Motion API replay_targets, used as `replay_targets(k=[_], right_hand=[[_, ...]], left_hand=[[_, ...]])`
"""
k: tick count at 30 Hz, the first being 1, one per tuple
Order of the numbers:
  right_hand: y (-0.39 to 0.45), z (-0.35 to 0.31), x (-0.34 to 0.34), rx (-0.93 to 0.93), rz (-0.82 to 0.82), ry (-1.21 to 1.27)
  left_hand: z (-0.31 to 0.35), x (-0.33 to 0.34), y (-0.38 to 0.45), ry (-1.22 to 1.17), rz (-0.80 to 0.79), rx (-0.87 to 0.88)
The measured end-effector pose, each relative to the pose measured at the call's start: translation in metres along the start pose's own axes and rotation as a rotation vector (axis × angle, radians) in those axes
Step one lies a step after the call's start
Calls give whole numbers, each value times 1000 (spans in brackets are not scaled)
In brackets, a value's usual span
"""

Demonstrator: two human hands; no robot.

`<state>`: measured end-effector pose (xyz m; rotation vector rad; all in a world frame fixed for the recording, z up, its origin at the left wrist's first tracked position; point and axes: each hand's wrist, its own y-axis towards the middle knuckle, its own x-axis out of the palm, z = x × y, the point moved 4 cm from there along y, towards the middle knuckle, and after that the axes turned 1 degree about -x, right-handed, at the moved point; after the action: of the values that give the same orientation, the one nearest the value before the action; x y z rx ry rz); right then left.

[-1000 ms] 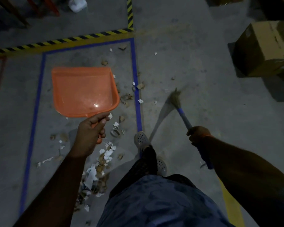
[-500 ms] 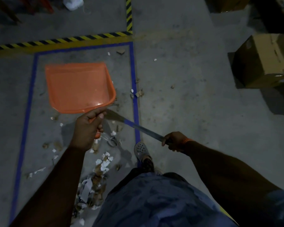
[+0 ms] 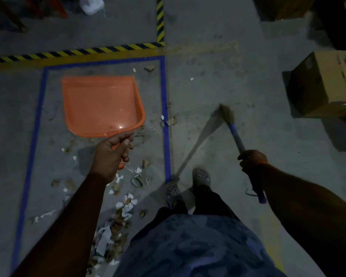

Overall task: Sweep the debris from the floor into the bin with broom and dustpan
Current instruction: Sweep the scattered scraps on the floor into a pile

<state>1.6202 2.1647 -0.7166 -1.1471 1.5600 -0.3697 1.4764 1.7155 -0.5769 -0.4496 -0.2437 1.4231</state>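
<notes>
The left hand wraps its fingers round the dustpan handle, pan empty ahead of them, while right-hand fingers grip the broom, bristles out beyond for gathering debris.

Both arms outstretched, left hand and right hand fingers curled.

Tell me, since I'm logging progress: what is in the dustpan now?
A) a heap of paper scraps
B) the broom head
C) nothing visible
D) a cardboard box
C: the dustpan held by the left hand shows a bare orange tray, while the debris lies on the floor.
</notes>
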Motion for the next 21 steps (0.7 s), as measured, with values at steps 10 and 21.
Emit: replay_targets(k=[10,21], right_hand=[[16,-84,63,-378,-380,-560],[48,-145,27,-622,-520,-593]], left_hand=[[24,33,29,-29,100,-47],[62,72,62,-33,171,-30]])
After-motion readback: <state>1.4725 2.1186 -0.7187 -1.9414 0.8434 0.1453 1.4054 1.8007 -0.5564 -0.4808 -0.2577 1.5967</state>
